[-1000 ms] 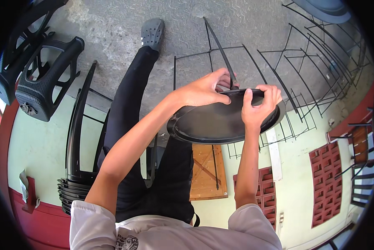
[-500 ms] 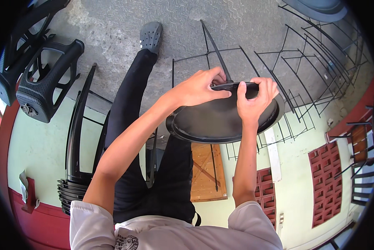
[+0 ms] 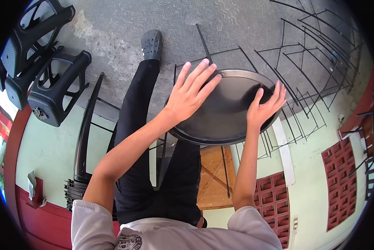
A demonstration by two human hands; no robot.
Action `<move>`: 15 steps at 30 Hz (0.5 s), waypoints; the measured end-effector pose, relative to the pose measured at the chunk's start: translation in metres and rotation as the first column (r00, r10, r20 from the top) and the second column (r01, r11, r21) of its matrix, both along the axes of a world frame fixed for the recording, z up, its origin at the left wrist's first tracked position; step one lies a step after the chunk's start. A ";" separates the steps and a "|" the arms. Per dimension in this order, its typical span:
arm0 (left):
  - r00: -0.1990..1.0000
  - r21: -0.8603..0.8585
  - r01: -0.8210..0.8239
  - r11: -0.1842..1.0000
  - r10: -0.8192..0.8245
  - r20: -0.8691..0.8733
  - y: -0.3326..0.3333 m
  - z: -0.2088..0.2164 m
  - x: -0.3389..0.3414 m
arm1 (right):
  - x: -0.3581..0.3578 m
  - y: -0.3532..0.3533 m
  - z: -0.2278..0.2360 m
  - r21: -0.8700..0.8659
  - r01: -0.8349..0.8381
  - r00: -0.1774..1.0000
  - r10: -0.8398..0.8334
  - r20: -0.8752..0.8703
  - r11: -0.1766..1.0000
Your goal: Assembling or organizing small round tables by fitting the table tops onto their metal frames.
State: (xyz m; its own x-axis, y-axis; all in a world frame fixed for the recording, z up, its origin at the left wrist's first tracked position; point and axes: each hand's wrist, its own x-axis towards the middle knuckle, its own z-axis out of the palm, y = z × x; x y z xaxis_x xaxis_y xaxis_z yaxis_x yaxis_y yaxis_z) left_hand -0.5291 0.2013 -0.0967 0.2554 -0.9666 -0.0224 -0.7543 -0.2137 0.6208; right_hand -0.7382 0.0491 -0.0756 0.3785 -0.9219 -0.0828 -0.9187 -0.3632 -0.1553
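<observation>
A round, black, tray-like metal top (image 3: 224,112) with a raised rim rests on thin black metal legs (image 3: 205,46). My left hand (image 3: 192,93) lies over its left side, fingers spread and pointing to the far rim, with nothing in it. At the right rim is my right hand (image 3: 264,108), its thumb apart from its spread fingers. It appears to touch the edge without gripping it; exact contact is hard to make out.
Black plastic stools (image 3: 55,89) stand at the left, near a stack of black chairs (image 3: 85,137). Thin black wire frames (image 3: 303,62) spread over the right side. A wooden panel (image 3: 216,175) leans by the pale wall. My foot, in a grey clog (image 3: 152,45), stands on the concrete floor.
The top has tilted so more of its inner face shows. Both hands have let go of its far rim; the left fingers have spread out and the right hand has slid to the right edge.
</observation>
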 end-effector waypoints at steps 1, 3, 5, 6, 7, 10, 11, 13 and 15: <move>0.979 0.044 0.180 0.983 -0.183 0.084 0.003 0.008 -0.010 | -0.024 -0.004 0.001 -0.016 0.030 1.000 -0.030 -0.009 0.999; 0.939 0.140 0.341 0.930 -0.343 -0.015 0.017 0.001 -0.039 | -0.059 -0.003 0.005 -0.032 0.130 0.991 -0.129 0.034 0.991; 0.915 0.158 0.403 0.901 -0.401 -0.050 0.029 -0.005 -0.061 | -0.101 0.000 0.003 0.095 0.328 0.937 -0.337 0.092 0.940; 0.882 0.144 0.463 0.875 -0.471 0.021 0.033 -0.009 -0.068 | -0.121 0.004 0.001 0.243 0.472 0.852 -0.509 0.124 0.848; 0.878 0.146 0.469 0.871 -0.478 0.033 0.034 -0.011 -0.074 | -0.121 0.006 0.012 0.332 0.510 0.816 -0.568 0.103 0.793; 0.880 0.125 0.463 0.877 -0.472 0.052 0.014 -0.008 -0.104 | -0.162 0.008 0.021 0.596 0.463 0.677 -0.696 0.240 0.656; 0.884 0.121 0.458 0.881 -0.465 0.045 0.003 -0.008 -0.112 | -0.168 0.007 0.024 0.644 0.406 0.679 -0.686 0.261 0.648; 0.906 0.105 0.419 0.902 -0.423 0.025 -0.020 -0.004 -0.128 | -0.182 0.009 0.020 0.794 0.257 0.571 -0.749 0.335 0.551; 0.933 0.061 0.354 0.933 -0.357 0.039 -0.043 -0.002 -0.148 | -0.188 0.002 0.020 0.862 0.097 0.493 -0.777 0.392 0.497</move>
State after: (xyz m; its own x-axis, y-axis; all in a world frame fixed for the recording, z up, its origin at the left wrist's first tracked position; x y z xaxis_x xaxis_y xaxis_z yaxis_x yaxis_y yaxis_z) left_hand -0.6768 0.1583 -0.0983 -0.1027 -0.9922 -0.0712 -0.8159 0.0431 0.5766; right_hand -0.9265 0.0516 -0.0555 0.1686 -0.7201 -0.6731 -0.3537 0.5932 -0.7232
